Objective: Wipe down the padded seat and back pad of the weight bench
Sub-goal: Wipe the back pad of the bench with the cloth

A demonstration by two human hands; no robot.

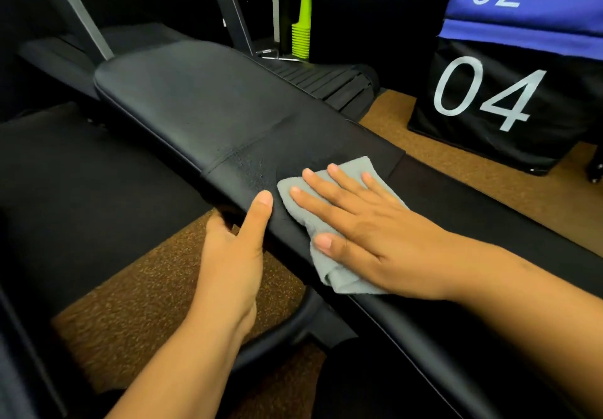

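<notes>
Cloth [339, 219] on bench pad [202, 105], under right hand [368, 226].

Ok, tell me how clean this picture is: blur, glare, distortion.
Head view: mostly sharp on the right hand and grey cloth; soft sheen on the bench pad, no harsh glare; wide-angle bending towards the edges; floor slightly smeared low down.

Your colours: black pad [202, 98], grey cloth [342, 275]
You see speckled brown floor [137, 291], lime-green cones [301, 32], a black box [489, 98] with white "04", a blue box [522, 1] with "02"
</notes>
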